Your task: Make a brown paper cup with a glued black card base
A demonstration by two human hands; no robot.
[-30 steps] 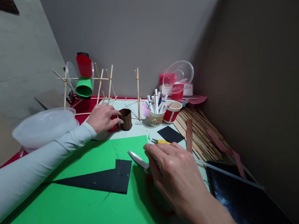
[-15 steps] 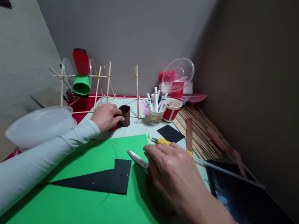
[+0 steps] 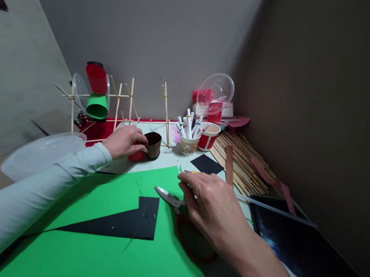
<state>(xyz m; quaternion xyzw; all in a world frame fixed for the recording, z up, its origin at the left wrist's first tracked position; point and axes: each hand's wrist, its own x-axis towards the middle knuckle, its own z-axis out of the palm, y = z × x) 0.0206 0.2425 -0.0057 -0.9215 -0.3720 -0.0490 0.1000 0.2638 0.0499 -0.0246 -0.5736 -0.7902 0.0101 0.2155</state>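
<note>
My left hand [image 3: 125, 141] reaches to the back of the table, fingers slightly curled and apart. Its fingertips are just left of a brown paper tube [image 3: 152, 148], which stands upright, and over a red piece [image 3: 136, 156] partly hidden under the hand. My right hand [image 3: 211, 200] hovers above the table with thumb and fingers drawn together; whatever they may pinch is hidden. Scissors [image 3: 168, 196] with red handles lie below it. A yellow-handled tool [image 3: 196, 173] shows just behind its fingers. Green sheets [image 3: 105, 263] and a black cut piece [image 3: 141, 221] lie in front.
A stick frame [image 3: 130, 100] with red and green tubes stands at the back left. Plastic lids [image 3: 43, 151] lie left. A cup of markers [image 3: 189, 146], a red cup [image 3: 208, 138], wooden sticks [image 3: 241, 163] and a black square [image 3: 206, 164] are at the back right.
My left hand has drawn slightly left, away from the brown tube, whose opening shows more now. My right hand covers more of the yellow-handled tool. The view has shifted a little.
</note>
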